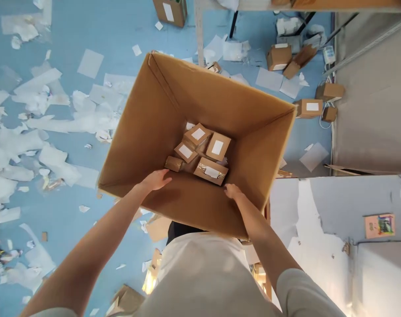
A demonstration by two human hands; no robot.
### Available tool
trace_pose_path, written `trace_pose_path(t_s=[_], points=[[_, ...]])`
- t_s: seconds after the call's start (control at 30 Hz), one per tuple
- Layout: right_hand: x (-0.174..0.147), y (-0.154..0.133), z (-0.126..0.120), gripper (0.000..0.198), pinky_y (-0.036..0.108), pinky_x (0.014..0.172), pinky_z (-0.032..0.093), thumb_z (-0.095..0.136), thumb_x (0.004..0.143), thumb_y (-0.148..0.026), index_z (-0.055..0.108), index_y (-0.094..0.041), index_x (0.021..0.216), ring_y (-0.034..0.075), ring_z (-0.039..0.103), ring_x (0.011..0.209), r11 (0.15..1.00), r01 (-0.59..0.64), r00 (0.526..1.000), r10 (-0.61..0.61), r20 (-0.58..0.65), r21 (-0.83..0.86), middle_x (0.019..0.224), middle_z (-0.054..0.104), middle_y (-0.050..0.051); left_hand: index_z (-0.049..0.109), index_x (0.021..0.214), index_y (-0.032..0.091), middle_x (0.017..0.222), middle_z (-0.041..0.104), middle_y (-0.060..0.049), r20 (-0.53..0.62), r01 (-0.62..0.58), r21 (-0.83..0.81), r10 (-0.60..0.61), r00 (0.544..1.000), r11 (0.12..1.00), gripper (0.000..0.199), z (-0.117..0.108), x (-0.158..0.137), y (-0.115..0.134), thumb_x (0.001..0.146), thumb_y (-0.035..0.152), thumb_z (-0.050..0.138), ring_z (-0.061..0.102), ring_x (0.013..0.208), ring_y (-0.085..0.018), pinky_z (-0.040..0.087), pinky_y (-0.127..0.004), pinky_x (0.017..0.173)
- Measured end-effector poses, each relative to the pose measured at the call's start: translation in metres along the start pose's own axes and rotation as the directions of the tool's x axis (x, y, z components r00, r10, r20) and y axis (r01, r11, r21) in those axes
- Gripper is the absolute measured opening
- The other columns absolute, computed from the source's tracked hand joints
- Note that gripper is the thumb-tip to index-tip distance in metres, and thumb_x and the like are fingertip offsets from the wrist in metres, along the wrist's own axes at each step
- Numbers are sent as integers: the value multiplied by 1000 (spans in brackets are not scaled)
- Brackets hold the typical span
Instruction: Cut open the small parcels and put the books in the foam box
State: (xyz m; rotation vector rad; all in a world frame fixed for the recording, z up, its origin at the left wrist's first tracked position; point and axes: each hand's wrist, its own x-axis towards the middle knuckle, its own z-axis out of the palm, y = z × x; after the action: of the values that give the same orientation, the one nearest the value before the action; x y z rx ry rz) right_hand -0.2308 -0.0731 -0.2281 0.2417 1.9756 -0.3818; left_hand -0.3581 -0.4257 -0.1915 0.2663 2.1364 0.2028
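Note:
A large open cardboard box stands in front of me, and both my arms reach over its near side into it. At its bottom lie several small brown cartons with white labels, among them a taped carton, an upright-looking carton and a short carton. My left hand is open beside the short carton, fingers stretched toward it. My right hand is near the taped carton's right end, its fingers slightly bent and apart, holding nothing visible. Contact with the cartons is unclear.
White paper scraps litter the blue floor. A brown carton stands beyond the box. More small cartons lie by the wall on the right, below a table edge. A grey surface lies at the right.

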Motion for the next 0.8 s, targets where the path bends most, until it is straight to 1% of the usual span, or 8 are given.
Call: trace_pose_path(t_s=[0.1,0.2,0.27,0.37,0.43,0.53,0.67,0.8], points=[[27,-18,14,36,32,94,47,54,87,-20,63,-17,122,25,61,115,996,-89,995,88,45,31,122,66,14,49,134,10,131,58,-19,35,69,-37,-68,997,997,61,-5,62,-35,83,42,47,54,124,-32,40,-38,103],[50,-37,25,38,26,93,47,48,91,-22,60,-20,126,19,62,114,986,-145,988,140,62,87,123,66,9,50,132,10,128,60,-21,96,108,-81,-100,990,991,58,12,112,-57,84,42,46,55,122,-33,42,-40,100],[63,-46,32,37,25,89,48,47,91,-21,61,-20,125,17,65,109,977,-178,982,170,78,117,116,69,8,53,129,12,123,63,-20,150,116,-117,-98,984,986,56,32,134,-60,83,42,48,59,118,-31,45,-39,97],[84,-44,37,33,28,87,50,50,88,-20,65,-21,117,18,67,105,969,-206,976,194,98,138,110,72,7,58,123,12,120,64,-22,206,104,-166,-68,976,981,52,68,159,-50,80,40,54,60,116,-32,46,-41,95],[103,-33,39,28,29,87,51,53,87,-20,67,-21,111,19,67,105,967,-212,975,198,105,143,110,72,6,60,119,11,118,65,-24,226,97,-198,-51,973,975,50,91,177,-37,77,39,58,60,115,-35,46,-44,94],[143,-3,41,23,33,88,52,56,87,-22,68,-19,107,20,66,104,963,-229,970,213,120,144,110,70,8,62,115,10,116,65,-25,244,96,-241,-35,969,966,48,125,214,-17,75,36,61,61,112,-37,46,-45,93],[206,46,48,24,40,91,51,57,92,-31,63,-17,111,20,62,104,948,-268,959,246,139,174,117,64,9,61,117,9,121,62,-26,246,85,-267,-17,969,960,47,165,274,7,77,34,59,58,115,-37,44,-45,96],[260,87,68,28,43,92,50,58,92,-33,60,-17,115,20,60,106,922,-263,964,243,105,284,121,60,8,56,123,7,130,54,-27,248,80,-261,-13,969,962,53,200,321,22,77,34,58,52,122,-39,39,-46,101]])
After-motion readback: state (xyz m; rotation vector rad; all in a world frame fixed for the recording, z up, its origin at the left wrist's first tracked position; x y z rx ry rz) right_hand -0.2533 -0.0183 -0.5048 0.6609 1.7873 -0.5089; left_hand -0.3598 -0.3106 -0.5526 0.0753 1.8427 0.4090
